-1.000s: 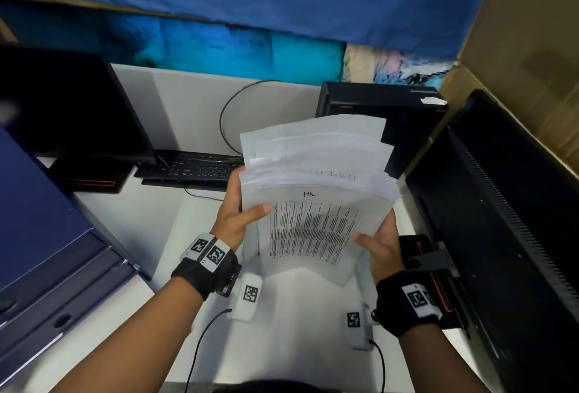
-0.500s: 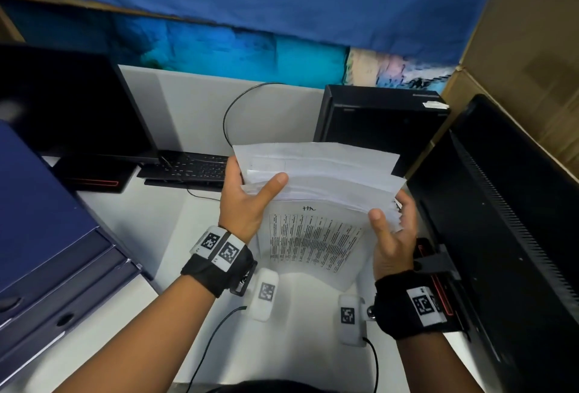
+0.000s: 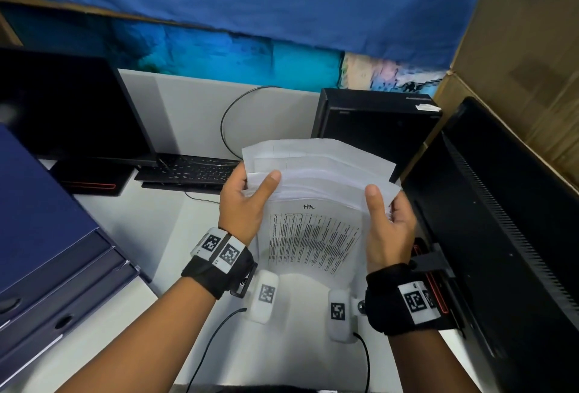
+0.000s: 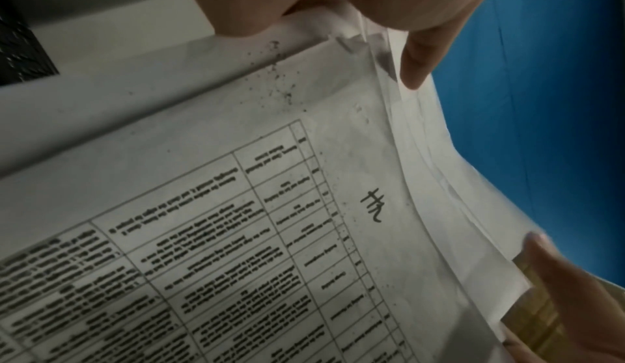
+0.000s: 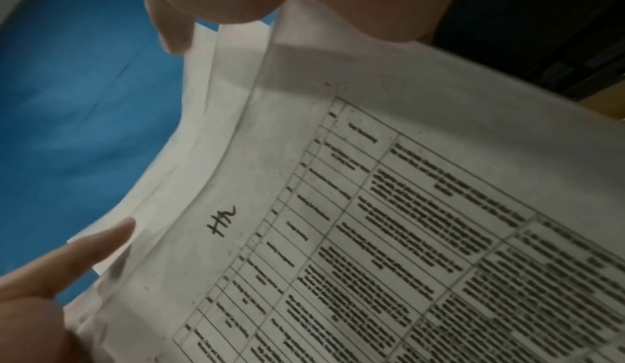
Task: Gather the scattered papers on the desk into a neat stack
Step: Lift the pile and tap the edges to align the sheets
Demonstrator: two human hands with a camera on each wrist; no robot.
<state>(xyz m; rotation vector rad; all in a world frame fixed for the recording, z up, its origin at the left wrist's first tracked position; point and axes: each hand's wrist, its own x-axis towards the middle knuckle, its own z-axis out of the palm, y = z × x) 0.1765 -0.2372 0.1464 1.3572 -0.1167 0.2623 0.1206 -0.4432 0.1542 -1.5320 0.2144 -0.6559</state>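
Note:
A sheaf of white papers stands nearly upright over the white desk, its lower edge down by the desk. The front sheet bears a printed table and a handwritten mark. The sheet tops are staggered, fanning to the right. My left hand grips the upper left edge, thumb on the front, fingers behind. My right hand grips the right edge the same way, thumb pointing up. The left wrist view shows the papers close up, and so does the right wrist view of the papers.
A black keyboard and a dark monitor stand at the back left. A black computer case sits behind the papers. A second monitor is close on the right. Blue drawers fill the left.
Both hands have slid up the side edges of the papers toward the top corners. The sheets have dropped lower and their tops sit closer together than a second ago.

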